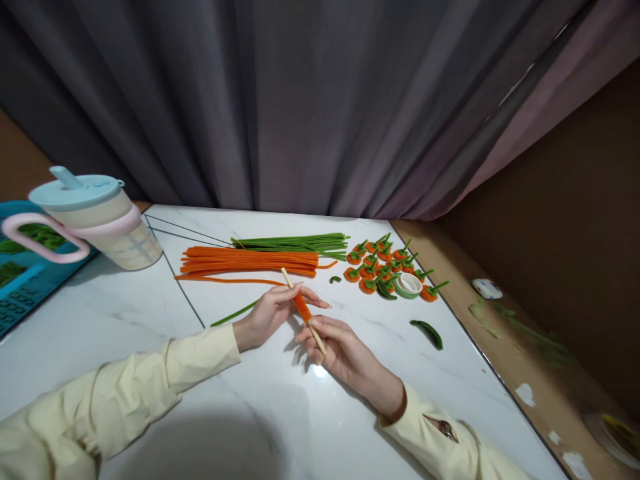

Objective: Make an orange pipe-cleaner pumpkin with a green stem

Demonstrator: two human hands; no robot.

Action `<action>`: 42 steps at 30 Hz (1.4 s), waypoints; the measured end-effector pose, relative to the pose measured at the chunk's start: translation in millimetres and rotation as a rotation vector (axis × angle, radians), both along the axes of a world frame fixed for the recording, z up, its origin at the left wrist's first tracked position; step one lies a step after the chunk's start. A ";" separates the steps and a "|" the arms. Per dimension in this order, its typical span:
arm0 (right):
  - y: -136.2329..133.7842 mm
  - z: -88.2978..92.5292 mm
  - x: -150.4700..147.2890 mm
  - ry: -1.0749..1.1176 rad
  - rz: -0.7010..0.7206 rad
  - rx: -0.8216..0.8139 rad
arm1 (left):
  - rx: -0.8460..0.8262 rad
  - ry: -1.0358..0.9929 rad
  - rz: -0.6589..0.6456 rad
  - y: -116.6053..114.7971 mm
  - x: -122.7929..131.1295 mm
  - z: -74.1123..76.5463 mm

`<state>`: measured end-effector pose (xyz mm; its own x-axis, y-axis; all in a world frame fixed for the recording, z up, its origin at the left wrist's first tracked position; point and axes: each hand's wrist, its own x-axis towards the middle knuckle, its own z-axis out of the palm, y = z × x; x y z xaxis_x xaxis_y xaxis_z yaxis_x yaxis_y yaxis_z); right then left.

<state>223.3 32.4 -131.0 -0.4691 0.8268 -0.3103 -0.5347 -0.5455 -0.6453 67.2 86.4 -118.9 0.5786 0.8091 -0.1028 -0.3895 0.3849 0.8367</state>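
A thin wooden stick (319, 342) slants between my two hands, with an orange pipe cleaner (302, 307) wound in a tight coil round its middle. My left hand (274, 313) pinches the upper part of the stick beside the coil, its other fingers stretched to the right. Lower down, my right hand (343, 347) grips the stick near the coil's bottom end. Just behind lie a bundle of orange pipe cleaners (250, 261) and a bundle of green pipe cleaners (290, 241). One loose green stem (234, 313) rests by my left wrist.
At the right are several small orange pumpkin-like pieces with green stems (369, 270), a tape roll (409, 285) and a curved green leaf (428, 333). A lidded cup (113, 223) stands at the left beside a blue basket (30, 293). A grey curtain (300, 107) hangs behind the table.
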 end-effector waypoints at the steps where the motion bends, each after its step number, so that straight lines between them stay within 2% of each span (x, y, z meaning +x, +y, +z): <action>1: -0.2 0.6 -0.1 -0.006 -0.006 0.003 | 0.003 0.000 -0.008 0.1 0.0 0.1; 12: -0.8 -4.1 -1.2 -0.018 -0.046 0.008 | -0.064 -0.007 0.106 3.7 3.1 -3.5; 19: -1.8 -2.3 -3.4 0.012 -0.109 -0.003 | -0.046 0.079 0.157 -2.5 7.1 1.6; 25: -0.9 -0.2 -5.1 -0.019 -0.123 0.000 | -0.103 0.063 0.257 -7.3 13.7 -3.8; 34: -2.1 -0.3 -6.4 -0.002 -0.137 0.040 | -0.118 0.113 0.247 -13.3 16.5 -4.9; 42: -2.3 -3.0 -4.1 0.070 -0.108 0.062 | 0.008 0.208 0.246 -22.2 18.6 -5.3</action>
